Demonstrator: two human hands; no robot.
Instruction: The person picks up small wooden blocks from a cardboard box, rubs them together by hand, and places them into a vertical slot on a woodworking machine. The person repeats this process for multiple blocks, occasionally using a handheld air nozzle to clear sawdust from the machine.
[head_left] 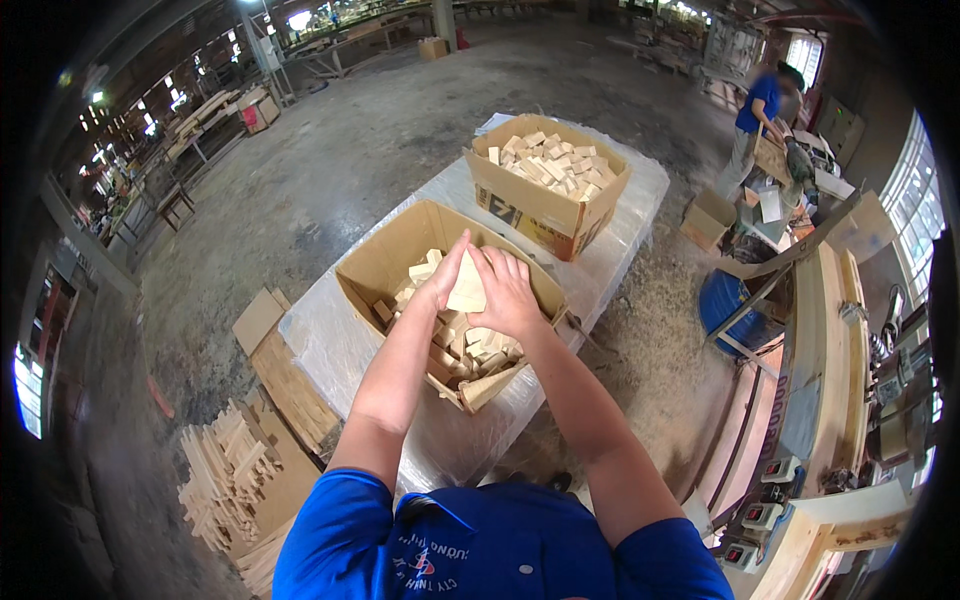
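Both my hands are raised over the nearer cardboard box (385, 248), pressing a pale wooden block or small stack of blocks (467, 288) between them. My left hand (444, 281) closes on its left side, and my right hand (510, 292) wraps its right side with the fingers over the top. Whether it is one piece or several, I cannot tell. Below, loose small wooden blocks (460, 345) lie jumbled in the box, partly hidden by my hands and forearms.
A second cardboard box (530, 205) heaped with blocks stands behind on the same plastic-wrapped table (640, 190). Thin wood strips (225, 470) are piled at left. A blue drum (730, 305) and a machine with timber (830, 350) stand at right; a co-worker (757, 115) works beyond.
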